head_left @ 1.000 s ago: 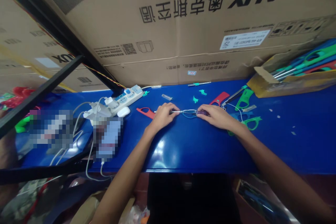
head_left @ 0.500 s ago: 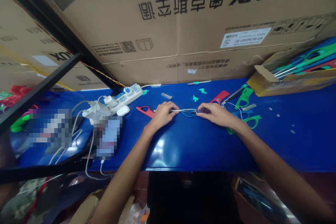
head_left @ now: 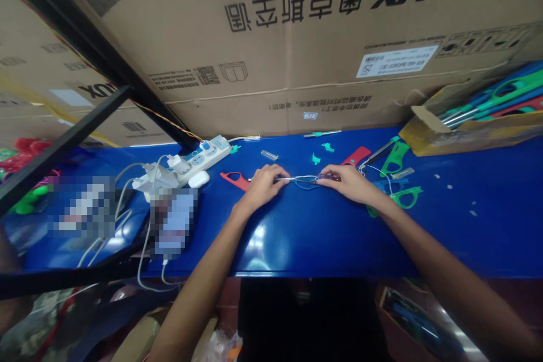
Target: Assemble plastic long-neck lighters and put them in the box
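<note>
My left hand is closed in a pinch on one end of a bunch of thin white and blue wires. A slim metal piece shows at its fingertips, partly hidden. Facing it, my right hand pinches a small dark translucent piece at the other end of the wires. The bunch stretches between both hands, just above the blue table. Beside my left hand lies a red plastic handle part. Behind my right hand are another red part and green handle parts.
At the right stands an open cardboard box of coloured lighter-like sticks. A white power strip with chargers sits left, near a phone on a cable. Small green pieces lie at the back, before a large carton.
My right fingers have shifted slightly on the dark piece, and it now shows more between them. My left hand stays in place.
</note>
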Demonstrator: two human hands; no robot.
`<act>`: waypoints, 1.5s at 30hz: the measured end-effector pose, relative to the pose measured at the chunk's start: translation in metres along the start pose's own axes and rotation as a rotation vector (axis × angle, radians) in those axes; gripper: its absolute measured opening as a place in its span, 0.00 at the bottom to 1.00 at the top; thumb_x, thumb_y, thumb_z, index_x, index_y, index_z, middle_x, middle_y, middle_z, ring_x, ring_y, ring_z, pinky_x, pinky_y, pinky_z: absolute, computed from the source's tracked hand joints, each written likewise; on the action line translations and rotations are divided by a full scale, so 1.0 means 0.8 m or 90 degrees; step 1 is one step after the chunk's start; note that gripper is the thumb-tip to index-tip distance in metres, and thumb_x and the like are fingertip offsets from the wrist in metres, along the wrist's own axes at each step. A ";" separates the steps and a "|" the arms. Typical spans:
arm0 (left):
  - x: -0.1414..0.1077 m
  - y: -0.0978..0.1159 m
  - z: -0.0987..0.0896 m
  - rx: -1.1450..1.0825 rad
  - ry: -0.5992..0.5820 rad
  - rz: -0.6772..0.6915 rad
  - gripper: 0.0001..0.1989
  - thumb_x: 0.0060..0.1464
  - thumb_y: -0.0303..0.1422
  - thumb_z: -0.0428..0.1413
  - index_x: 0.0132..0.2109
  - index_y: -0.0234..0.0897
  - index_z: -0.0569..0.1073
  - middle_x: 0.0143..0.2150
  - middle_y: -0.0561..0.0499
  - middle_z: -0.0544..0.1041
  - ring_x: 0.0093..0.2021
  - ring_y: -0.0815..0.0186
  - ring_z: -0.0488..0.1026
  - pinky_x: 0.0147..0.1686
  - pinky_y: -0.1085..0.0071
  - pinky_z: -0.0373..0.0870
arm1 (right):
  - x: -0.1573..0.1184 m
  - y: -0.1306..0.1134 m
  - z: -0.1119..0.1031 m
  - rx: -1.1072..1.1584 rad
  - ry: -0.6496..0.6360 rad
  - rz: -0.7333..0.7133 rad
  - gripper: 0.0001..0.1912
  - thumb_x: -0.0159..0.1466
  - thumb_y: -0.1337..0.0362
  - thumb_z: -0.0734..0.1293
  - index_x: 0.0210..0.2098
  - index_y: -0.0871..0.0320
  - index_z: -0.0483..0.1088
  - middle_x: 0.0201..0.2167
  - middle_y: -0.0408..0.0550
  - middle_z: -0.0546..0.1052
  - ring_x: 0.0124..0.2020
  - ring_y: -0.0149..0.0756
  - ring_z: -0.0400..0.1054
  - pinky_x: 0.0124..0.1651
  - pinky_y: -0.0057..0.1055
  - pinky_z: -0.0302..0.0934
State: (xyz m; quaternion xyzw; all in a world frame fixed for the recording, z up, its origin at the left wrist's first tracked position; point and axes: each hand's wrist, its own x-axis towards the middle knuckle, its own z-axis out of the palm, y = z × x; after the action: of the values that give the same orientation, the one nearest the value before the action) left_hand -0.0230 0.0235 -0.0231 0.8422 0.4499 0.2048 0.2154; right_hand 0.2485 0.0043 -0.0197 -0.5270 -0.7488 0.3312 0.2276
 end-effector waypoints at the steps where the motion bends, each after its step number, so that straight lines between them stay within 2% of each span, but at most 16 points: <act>1: 0.000 0.001 0.000 0.001 0.000 -0.001 0.03 0.62 0.31 0.59 0.42 0.41 0.78 0.43 0.51 0.80 0.43 0.61 0.73 0.44 0.67 0.67 | 0.000 0.000 0.000 -0.007 -0.005 -0.003 0.14 0.65 0.51 0.66 0.39 0.54 0.75 0.35 0.47 0.80 0.36 0.40 0.73 0.38 0.34 0.62; 8: 0.000 -0.001 0.001 0.001 0.005 0.005 0.03 0.63 0.32 0.58 0.42 0.41 0.77 0.43 0.51 0.79 0.43 0.61 0.73 0.44 0.66 0.67 | -0.002 -0.007 0.000 -0.094 -0.015 -0.020 0.14 0.69 0.52 0.63 0.41 0.53 0.76 0.41 0.47 0.80 0.40 0.41 0.72 0.42 0.35 0.61; 14: 0.000 -0.003 0.000 0.004 0.005 0.011 0.04 0.63 0.32 0.58 0.43 0.41 0.77 0.44 0.51 0.79 0.43 0.61 0.73 0.44 0.67 0.67 | -0.001 -0.005 0.002 -0.113 0.012 -0.053 0.12 0.69 0.54 0.63 0.40 0.54 0.74 0.41 0.47 0.80 0.40 0.40 0.72 0.41 0.34 0.61; 22: 0.000 -0.004 0.002 0.015 0.003 0.011 0.04 0.64 0.32 0.57 0.43 0.41 0.77 0.44 0.51 0.79 0.44 0.61 0.73 0.45 0.65 0.67 | 0.001 -0.003 0.002 -0.152 -0.012 -0.020 0.15 0.70 0.54 0.60 0.43 0.54 0.74 0.43 0.49 0.80 0.41 0.43 0.73 0.41 0.35 0.60; 29: 0.000 -0.004 0.001 0.014 -0.002 0.023 0.05 0.65 0.33 0.56 0.44 0.42 0.77 0.45 0.51 0.79 0.45 0.61 0.73 0.47 0.64 0.67 | 0.002 -0.010 0.005 -0.160 0.005 0.047 0.14 0.69 0.52 0.62 0.40 0.54 0.75 0.35 0.48 0.80 0.35 0.41 0.72 0.33 0.32 0.56; 35: 0.000 -0.005 0.001 0.013 -0.002 0.025 0.05 0.66 0.34 0.55 0.43 0.42 0.77 0.44 0.51 0.79 0.44 0.61 0.73 0.47 0.65 0.66 | 0.002 -0.013 0.009 -0.158 0.032 0.090 0.12 0.67 0.53 0.65 0.40 0.53 0.74 0.34 0.47 0.80 0.35 0.41 0.72 0.32 0.31 0.54; 41: 0.001 -0.005 -0.001 0.023 -0.003 0.023 0.04 0.65 0.33 0.57 0.43 0.41 0.77 0.44 0.52 0.80 0.43 0.62 0.73 0.44 0.67 0.66 | 0.004 -0.012 0.010 -0.142 0.038 0.090 0.10 0.66 0.54 0.67 0.39 0.54 0.73 0.35 0.47 0.79 0.36 0.41 0.72 0.33 0.31 0.55; 45: -0.001 -0.001 -0.003 0.043 -0.003 0.024 0.07 0.64 0.38 0.57 0.46 0.41 0.76 0.44 0.51 0.79 0.44 0.61 0.73 0.45 0.66 0.65 | 0.003 -0.011 0.009 -0.141 0.035 0.063 0.10 0.66 0.55 0.66 0.39 0.54 0.74 0.35 0.47 0.80 0.36 0.41 0.72 0.34 0.32 0.56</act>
State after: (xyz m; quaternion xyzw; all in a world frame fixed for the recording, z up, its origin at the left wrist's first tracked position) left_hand -0.0250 0.0234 -0.0217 0.8578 0.4401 0.1914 0.1839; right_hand 0.2371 0.0024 -0.0178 -0.5944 -0.7471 0.2429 0.1722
